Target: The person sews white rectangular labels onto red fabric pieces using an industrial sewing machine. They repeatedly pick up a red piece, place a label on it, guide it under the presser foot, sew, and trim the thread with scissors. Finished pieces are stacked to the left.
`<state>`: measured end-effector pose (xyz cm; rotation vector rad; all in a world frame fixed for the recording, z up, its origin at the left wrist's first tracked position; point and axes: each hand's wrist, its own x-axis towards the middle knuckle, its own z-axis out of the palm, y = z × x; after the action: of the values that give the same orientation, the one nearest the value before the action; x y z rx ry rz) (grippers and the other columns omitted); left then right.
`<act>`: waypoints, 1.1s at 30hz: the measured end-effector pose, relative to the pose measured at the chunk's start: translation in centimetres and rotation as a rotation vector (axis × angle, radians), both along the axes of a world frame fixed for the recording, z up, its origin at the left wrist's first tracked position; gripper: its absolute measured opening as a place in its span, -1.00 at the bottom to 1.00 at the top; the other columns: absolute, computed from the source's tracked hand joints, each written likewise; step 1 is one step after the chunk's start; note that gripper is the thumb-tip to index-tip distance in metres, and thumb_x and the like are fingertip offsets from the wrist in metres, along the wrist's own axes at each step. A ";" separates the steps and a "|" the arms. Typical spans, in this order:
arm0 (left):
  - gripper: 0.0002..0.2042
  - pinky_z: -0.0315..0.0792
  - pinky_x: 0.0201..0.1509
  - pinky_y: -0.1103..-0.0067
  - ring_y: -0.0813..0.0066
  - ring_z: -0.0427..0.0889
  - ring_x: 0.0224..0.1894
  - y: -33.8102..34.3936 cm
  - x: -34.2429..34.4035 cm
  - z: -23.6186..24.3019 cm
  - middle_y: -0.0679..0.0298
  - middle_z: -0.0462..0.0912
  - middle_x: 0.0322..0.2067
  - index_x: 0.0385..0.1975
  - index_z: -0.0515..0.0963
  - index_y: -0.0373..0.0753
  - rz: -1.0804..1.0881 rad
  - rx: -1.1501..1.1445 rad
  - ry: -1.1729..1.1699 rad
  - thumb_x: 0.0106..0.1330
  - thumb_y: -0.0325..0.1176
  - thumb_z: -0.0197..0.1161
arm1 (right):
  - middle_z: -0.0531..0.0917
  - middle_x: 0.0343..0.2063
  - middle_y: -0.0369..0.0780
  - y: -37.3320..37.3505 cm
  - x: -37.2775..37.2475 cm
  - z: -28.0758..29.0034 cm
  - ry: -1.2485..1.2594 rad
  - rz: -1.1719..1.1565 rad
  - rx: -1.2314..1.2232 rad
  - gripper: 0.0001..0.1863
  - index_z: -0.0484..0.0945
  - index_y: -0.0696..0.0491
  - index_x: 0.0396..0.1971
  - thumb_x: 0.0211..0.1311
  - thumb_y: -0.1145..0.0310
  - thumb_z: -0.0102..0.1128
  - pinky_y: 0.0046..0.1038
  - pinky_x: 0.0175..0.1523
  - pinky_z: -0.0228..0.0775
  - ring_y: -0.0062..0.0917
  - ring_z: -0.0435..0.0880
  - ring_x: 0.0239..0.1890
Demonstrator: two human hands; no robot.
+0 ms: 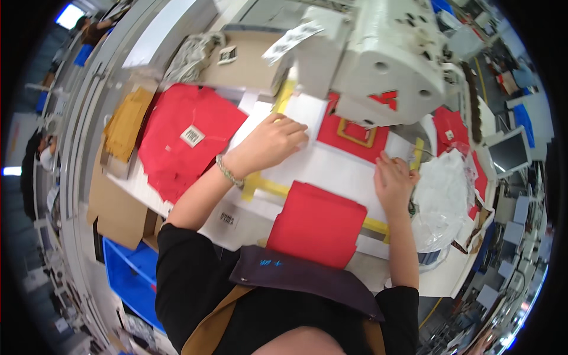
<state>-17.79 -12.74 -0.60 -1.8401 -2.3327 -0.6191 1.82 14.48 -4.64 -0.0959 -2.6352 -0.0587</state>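
A red fabric piece (350, 137) lies on a white sheet (322, 171) with yellow borders, under the head of a white sewing machine (387, 65). A yellow frame (371, 141) sits on the red piece near the needle area. To its left, my left hand (275, 142) is over the white sheet, fingers bent and close together; whatever they hold, if anything, is hidden. My right hand (395, 182) is at the red piece's right corner, fingers bent but somewhat apart, fingertips at the edge. A folded stack of red fabric (319, 222) lies nearest me.
On the left are a pile of red fabric (186, 133) with a white label (191, 136) and a box of yellow-brown pieces (125, 127). White plastic wrapping (441, 195) lies to the right. A blue bin (131, 278) stands lower left, beside a cardboard box (121, 216).
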 end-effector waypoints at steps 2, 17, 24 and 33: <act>-0.82 0.39 0.05 0.46 0.36 0.61 -0.10 -3.6 0.6 1.5 0.32 0.66 -0.21 -0.24 0.59 -0.16 0.092 -0.086 -0.118 0.15 -0.39 0.34 | 0.70 -0.08 -0.45 -0.1 -0.1 -0.1 0.027 0.024 -0.002 -0.80 0.68 -0.08 -0.25 0.07 0.33 0.33 -0.36 0.03 0.05 -0.58 0.58 -0.08; -0.77 0.41 -0.12 0.38 0.22 0.55 -0.21 -17.5 11.4 -0.2 0.21 0.54 -0.36 -0.34 0.58 -0.20 0.379 -0.284 -0.461 0.00 -0.41 0.45 | 0.71 -0.13 -0.41 -1.7 -1.0 2.5 -0.019 0.096 0.003 -0.82 0.68 -0.05 -0.28 0.08 0.33 0.34 -0.36 0.01 0.07 -0.58 0.58 -0.08; -0.91 0.49 -0.21 0.41 0.24 0.63 -0.32 -8.3 8.3 2.8 0.14 0.60 -0.35 -0.40 0.57 -0.34 0.064 -0.044 -0.785 0.19 -0.46 0.32 | 0.69 -0.29 -0.22 -7.3 -0.6 6.9 -0.385 0.293 -1.217 -0.77 0.60 0.13 -0.23 0.08 0.51 0.37 -0.52 -0.10 0.41 -0.60 0.62 -0.29; -0.91 0.47 -0.38 0.59 0.45 0.64 -0.51 5.6 3.6 2.0 0.25 0.67 -0.56 -0.49 0.62 -0.29 -0.097 0.048 -0.878 0.10 -0.46 0.41 | 0.66 -0.38 -0.26 -3.6 -3.5 5.2 -0.409 0.264 -1.676 -0.74 0.47 0.17 -0.15 0.19 0.51 0.30 -0.66 -0.28 0.41 -0.72 0.60 -0.38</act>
<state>-14.20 -7.14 1.43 -1.9028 -2.6242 -1.7745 -1.71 10.92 0.53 -0.2896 -2.2097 2.3180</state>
